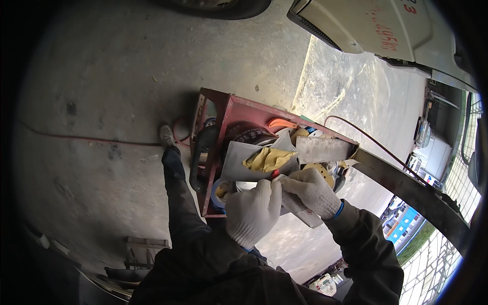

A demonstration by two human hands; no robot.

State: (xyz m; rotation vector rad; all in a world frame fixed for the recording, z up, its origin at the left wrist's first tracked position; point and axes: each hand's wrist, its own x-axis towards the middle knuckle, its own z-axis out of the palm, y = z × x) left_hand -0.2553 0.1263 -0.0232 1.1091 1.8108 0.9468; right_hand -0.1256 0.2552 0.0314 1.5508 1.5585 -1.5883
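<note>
Both my hands wear white knitted gloves with blue cuffs, and their fingertips meet over a red cart. My right hand (311,194) is closed round a pale, flattened tube (303,212), whose flat end sticks out below the palm. At the tube's other end, a small red tip (275,174) shows between the fingers. My left hand (253,209) is closed in a pinch by that tip; its exact hold is partly hidden. Just beyond the fingers lies a grey plate (234,161) bearing a lump of yellow putty (269,159).
The red cart (226,119) holds a dark can (250,134), an orange-handled tool (282,123), sanding discs (321,173) and a blue-edged tape roll (217,195). A hose (91,137) crosses the floor at left. Vehicle parts (356,25) stand at the upper right; a dark beam (406,188) slants rightward.
</note>
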